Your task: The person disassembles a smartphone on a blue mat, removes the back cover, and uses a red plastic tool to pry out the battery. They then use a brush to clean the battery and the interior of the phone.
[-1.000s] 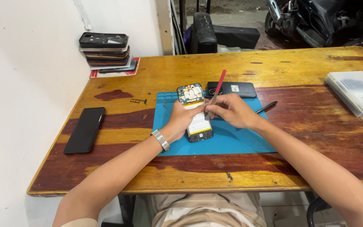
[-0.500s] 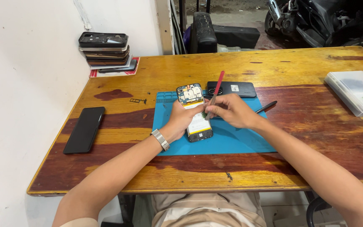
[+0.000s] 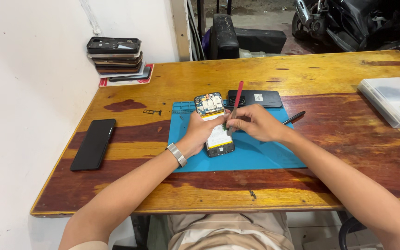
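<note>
Here my left hand (image 3: 204,132) grips the opened phone (image 3: 214,124) on the blue mat (image 3: 255,157), its long axis pointing to twelve o'clock; my right hand (image 3: 255,124) pinches a red-handled tool (image 3: 235,106), leaning toward one o'clock.

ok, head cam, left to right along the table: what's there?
Black phone → left hand holding the opened phone on the blue mat → right hand with the red-handled tool → black pen-like tool → white flat box.
</note>
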